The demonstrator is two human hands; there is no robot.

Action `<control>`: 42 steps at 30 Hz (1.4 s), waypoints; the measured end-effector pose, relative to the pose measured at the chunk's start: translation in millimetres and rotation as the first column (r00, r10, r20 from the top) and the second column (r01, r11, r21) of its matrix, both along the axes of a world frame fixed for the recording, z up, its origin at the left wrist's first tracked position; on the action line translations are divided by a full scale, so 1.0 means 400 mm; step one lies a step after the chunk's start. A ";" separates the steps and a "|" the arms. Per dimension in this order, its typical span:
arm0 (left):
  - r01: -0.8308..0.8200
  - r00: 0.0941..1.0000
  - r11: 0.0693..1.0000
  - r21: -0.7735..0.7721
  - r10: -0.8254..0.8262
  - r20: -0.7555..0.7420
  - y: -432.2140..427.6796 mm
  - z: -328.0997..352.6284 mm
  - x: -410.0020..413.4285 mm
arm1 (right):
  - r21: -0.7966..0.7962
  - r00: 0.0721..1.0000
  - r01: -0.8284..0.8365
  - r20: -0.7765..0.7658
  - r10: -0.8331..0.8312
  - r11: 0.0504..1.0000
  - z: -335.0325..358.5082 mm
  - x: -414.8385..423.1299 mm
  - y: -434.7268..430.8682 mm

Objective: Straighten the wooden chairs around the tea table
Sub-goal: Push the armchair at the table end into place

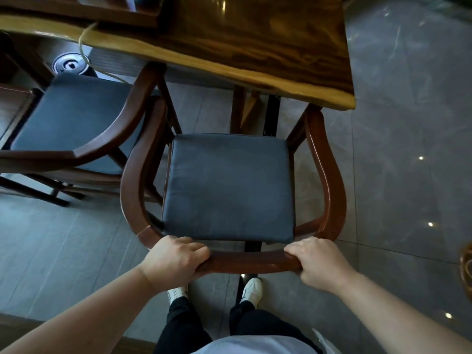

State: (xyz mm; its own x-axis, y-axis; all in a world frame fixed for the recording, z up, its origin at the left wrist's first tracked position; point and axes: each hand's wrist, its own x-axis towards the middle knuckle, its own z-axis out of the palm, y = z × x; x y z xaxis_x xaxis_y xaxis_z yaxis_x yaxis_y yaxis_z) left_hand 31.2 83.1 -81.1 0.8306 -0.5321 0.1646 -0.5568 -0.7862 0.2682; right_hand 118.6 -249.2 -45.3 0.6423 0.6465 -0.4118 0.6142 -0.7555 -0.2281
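Note:
A wooden armchair [138,172] with a dark padded seat stands right in front of me, facing the tea table [255,44]. Its arm tips reach under the table's near edge. My left hand [176,259] grips the left end of its curved top rail. My right hand [314,261] grips the right end of the same rail. A second wooden chair [102,141] of the same kind stands to the left, its arm touching or nearly touching the first chair's left arm.
The table's leg [238,111] stands just beyond the seat. A round metal lid [69,63] sits on the floor under the table at left. Grey tiled floor [408,123] spreads to the right. My feet stand behind the chair.

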 end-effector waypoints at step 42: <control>-0.063 0.998 0.990 0.130 0.063 0.006 0.205 0.036 0.198 | 0.014 0.981 0.168 0.093 -0.168 0.986 0.004 0.044 0.204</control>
